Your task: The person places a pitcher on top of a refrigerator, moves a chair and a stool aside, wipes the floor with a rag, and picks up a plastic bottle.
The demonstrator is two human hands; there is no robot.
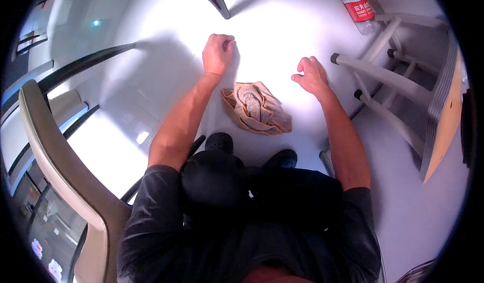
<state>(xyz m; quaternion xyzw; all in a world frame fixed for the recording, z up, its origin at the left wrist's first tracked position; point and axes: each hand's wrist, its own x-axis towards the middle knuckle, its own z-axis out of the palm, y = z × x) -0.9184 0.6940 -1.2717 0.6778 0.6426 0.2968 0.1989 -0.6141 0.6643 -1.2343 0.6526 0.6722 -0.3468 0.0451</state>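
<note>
My left hand (218,54) is held out over the bright white floor, its fingers curled in and the thumb close to them; no object shows in it. To the right, my right hand (312,76) has loosely bent fingers with the thumb apart, and nothing is in it. Between my forearms and nearer my feet, a crumpled brown cloth (252,104) with orange edging lies on the floor. Neither hand touches it. A greyish, fuzzy-looking fold shows in the cloth's middle.
At right, a stool (393,76) with pale legs lies tipped on its side. A clear water bottle (359,10) with a red and white label is beyond it. A beige chair part (60,147) curves along the left. A dark leg (214,0) reaches down at the top.
</note>
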